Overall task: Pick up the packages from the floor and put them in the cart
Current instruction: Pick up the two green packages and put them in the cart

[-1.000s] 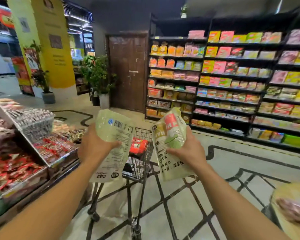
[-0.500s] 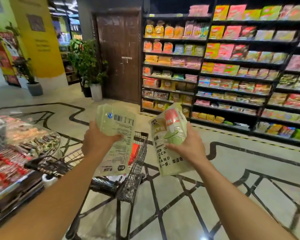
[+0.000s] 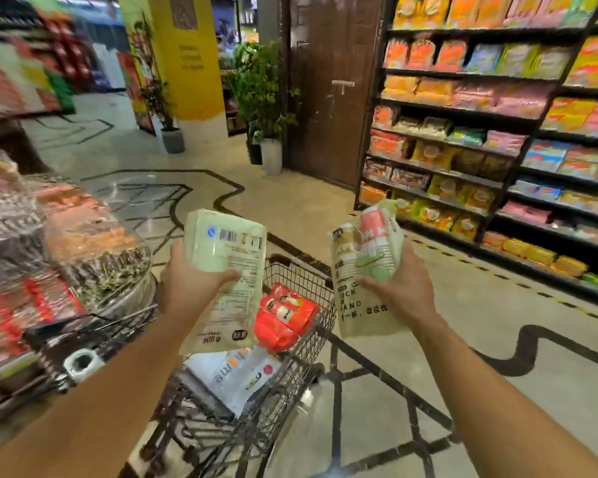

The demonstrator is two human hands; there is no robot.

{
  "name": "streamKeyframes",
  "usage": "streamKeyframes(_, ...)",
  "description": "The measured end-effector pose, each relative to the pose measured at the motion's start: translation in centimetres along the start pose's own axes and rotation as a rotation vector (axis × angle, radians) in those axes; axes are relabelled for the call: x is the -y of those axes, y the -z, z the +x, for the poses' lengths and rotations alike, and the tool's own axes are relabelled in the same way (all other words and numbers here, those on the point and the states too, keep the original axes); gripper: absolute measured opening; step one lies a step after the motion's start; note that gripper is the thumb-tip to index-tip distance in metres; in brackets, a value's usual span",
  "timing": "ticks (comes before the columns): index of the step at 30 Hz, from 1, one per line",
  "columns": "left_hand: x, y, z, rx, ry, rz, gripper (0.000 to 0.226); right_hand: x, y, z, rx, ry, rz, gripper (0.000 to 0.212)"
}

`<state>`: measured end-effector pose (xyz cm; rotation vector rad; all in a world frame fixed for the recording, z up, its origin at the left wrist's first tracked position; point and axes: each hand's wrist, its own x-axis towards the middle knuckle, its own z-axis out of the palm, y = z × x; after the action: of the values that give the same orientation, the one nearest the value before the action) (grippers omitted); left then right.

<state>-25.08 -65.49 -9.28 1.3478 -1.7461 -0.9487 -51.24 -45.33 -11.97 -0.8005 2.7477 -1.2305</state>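
Observation:
My left hand grips a pale green package, its barcode side up, held over the wire shopping cart. My right hand grips a second pale green package with a red and white print, held just right of the cart's front corner. Inside the cart lie a red package and a white package.
A display stand of wrapped snacks crowds the cart's left side. Black shelves full of packets run along the right. A brown door, two potted plants and a yellow pillar stand ahead. Tiled floor lies to the right.
The view has swung left and down, so the cart's inside now shows below my hands. Both hands keep their packages and have come over and beside the cart.

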Motion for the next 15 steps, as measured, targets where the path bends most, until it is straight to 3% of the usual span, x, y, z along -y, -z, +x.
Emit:
streamKeyframes(7,3.8,-5.4,7.9,-0.13,0.105,0.032,0.081,-1.4,-8.5,11.9,0.201,0.055,0.028,0.136)
streamKeyframes(15,10.6,-15.0,15.8,-0.134,0.378,0.045,0.102,-2.5,-20.5,21.4,0.45,0.073,-0.048,0.109)
